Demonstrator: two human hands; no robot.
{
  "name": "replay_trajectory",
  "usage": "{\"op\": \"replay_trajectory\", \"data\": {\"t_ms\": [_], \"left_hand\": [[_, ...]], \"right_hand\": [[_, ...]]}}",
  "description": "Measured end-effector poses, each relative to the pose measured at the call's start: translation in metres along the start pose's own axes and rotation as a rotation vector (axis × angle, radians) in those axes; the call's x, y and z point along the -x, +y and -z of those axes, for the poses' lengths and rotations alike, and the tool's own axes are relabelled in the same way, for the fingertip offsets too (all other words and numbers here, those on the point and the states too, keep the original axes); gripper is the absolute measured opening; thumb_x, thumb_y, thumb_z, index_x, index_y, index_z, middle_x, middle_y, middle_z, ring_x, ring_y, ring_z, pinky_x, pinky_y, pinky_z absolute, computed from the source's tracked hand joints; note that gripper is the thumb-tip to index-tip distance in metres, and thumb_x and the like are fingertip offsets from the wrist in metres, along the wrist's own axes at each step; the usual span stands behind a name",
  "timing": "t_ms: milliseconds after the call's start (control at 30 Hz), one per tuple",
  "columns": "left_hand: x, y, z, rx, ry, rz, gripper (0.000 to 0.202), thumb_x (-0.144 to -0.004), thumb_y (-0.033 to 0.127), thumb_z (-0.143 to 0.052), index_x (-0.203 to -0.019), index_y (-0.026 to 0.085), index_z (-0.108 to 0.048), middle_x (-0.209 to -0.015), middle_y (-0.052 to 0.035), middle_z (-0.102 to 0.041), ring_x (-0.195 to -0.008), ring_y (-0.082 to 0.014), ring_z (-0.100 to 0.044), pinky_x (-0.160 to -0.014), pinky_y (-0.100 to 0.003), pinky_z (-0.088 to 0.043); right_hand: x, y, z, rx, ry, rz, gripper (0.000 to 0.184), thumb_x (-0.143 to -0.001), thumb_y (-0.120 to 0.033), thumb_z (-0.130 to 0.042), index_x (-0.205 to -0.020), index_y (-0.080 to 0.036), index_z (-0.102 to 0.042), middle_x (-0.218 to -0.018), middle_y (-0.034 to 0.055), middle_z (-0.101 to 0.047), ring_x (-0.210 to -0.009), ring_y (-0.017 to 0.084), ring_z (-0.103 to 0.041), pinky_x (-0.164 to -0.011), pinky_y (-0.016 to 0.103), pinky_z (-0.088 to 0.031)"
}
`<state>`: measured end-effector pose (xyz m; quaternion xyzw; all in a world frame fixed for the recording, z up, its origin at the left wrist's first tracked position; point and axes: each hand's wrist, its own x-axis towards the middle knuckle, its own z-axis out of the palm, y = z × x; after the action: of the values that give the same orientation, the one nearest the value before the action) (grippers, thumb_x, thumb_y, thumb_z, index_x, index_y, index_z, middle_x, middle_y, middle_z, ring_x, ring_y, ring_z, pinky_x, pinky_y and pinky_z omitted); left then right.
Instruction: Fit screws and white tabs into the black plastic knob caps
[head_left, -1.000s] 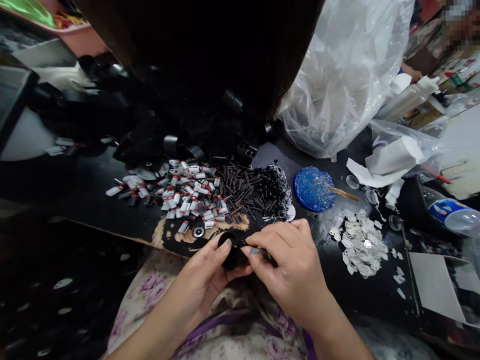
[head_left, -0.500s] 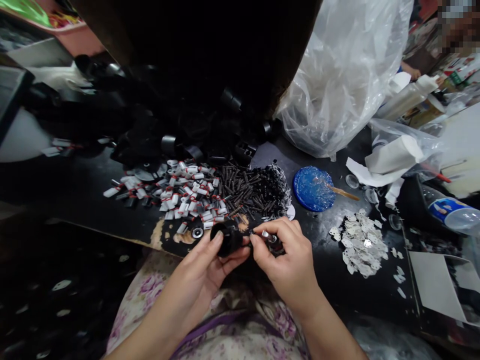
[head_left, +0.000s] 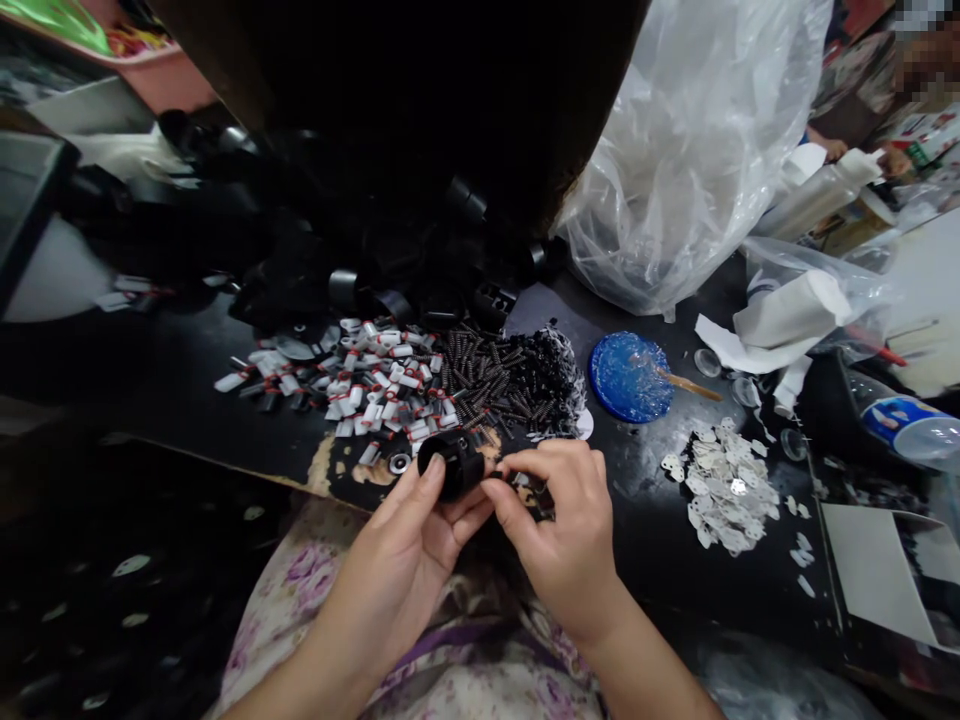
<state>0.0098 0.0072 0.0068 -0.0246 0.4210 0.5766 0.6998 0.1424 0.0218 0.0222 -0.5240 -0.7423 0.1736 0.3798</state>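
My left hand [head_left: 409, 545] grips a small black round cap [head_left: 451, 468] between thumb and fingers at the table's near edge. My right hand [head_left: 559, 530] is closed in a pinch right beside the cap, with a tiny part at its fingertips that I cannot make out. Just beyond the hands lie a heap of small white and red pieces [head_left: 367, 385], a heap of dark springs [head_left: 480, 375] and a pile of tiny black parts [head_left: 551, 380]. A small silver ring [head_left: 399, 463] lies on the table next to the cap.
A blue round lid [head_left: 628, 377] with a wooden stick lies to the right of the piles. Thin silvery plates [head_left: 724, 485] are scattered further right. A big clear plastic bag [head_left: 690, 150], paper scraps and a bottle [head_left: 904, 420] crowd the right side. Black cylinders lie at the back.
Both hands have lifted slightly toward the piles. The cap has turned in my left hand, and my right hand's fingers have curled tighter beside it.
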Motion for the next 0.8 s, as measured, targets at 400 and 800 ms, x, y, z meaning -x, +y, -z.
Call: {"op": "replay_trajectory", "data": {"t_ms": [400,800], "left_hand": [[0.004,0.002,0.003,-0.067,-0.009,-0.049,0.01,-0.082,0.029,-0.074,-0.092,0.027,-0.074,-0.096,-0.0004,-0.077,-0.086,-0.0198,-0.07,-0.076,-0.028,-0.06],[0.007,-0.002,0.01,-0.166,-0.088,-0.03,0.016,-0.076,0.031,-0.08,-0.09,0.026,-0.076,-0.091,-0.0007,-0.073,-0.085,-0.0157,-0.066,-0.069,-0.019,-0.057]], "right_hand": [[-0.004,-0.008,0.001,-0.111,0.036,-0.024,0.008,-0.088,-0.014,-0.063,-0.092,-0.021,-0.064,-0.088,-0.0001,-0.071,-0.082,0.015,-0.064,-0.078,0.034,-0.042],[-0.008,-0.011,0.005,-0.146,-0.037,-0.001,0.006,-0.089,-0.015,-0.065,-0.091,-0.02,-0.064,-0.086,0.0,-0.071,-0.081,0.015,-0.064,-0.078,0.035,-0.042]]}}
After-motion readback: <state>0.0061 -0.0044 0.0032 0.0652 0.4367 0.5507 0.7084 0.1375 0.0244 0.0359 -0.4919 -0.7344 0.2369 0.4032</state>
